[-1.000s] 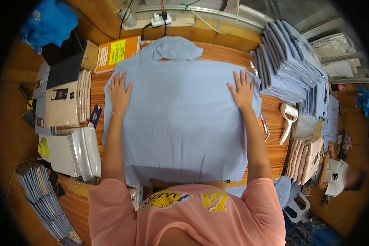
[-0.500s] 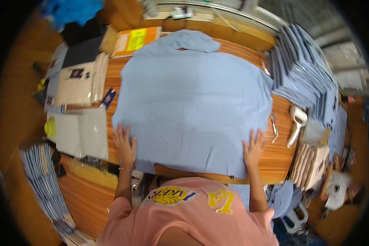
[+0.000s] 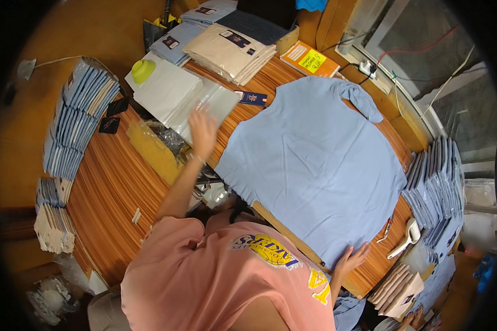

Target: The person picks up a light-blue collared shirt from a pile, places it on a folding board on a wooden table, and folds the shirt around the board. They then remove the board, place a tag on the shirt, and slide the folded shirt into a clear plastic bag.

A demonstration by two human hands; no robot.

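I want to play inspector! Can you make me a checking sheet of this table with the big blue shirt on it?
Surface: wooden table with striped grain, mostly covered.
Job's things: light blue shirt spread flat, back up; pile of clear bags beside it.
Clutter: folded shirt stacks, beige and blue; orange book; yellow-green cap; white tool; dark tag.
Grips: left hand open, blurred, over the clear bags; right hand open, flat at the shirt's near edge.
Cables: power strip with wires by the window; a thin wire at the far left.
Surroundings: window frame; more packed shirts at the left.
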